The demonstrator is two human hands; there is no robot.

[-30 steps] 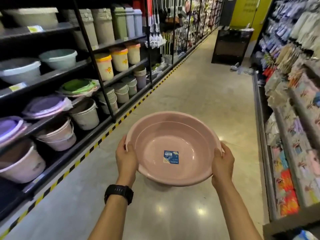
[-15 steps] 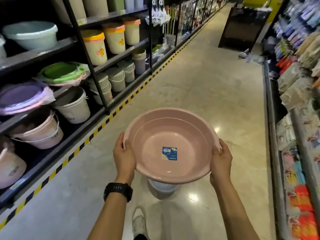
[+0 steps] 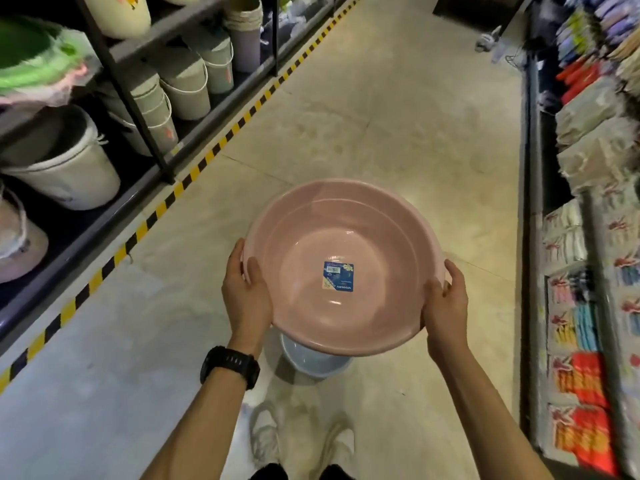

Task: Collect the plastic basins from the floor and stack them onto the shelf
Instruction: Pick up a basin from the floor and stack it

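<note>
Round pink basin point(image 3: 346, 271), smooth glossy plastic with a blue label point(image 3: 338, 276) on its flat bottom, held level above the polished floor point(image 3: 398, 116). Gripped at opposite rim edges by left hand point(image 3: 246, 295) and right hand point(image 3: 446, 306), thumbs hooked inside, fingers curled beneath. Directly below, partly hidden, a pale blue basin point(image 3: 311, 362) on the floor; dark metal shelf point(image 3: 104, 209) of buckets along the left.

- The left hand point(image 3: 246, 299) and right hand point(image 3: 445, 306) grip opposite rims of a pink basin point(image 3: 343, 247), held level above the floor point(image 3: 398, 116).
- A pale blue basin point(image 3: 313, 363) sits on the floor beneath it.
- The shelf point(image 3: 145, 50) of buckets stands on the left.
</note>
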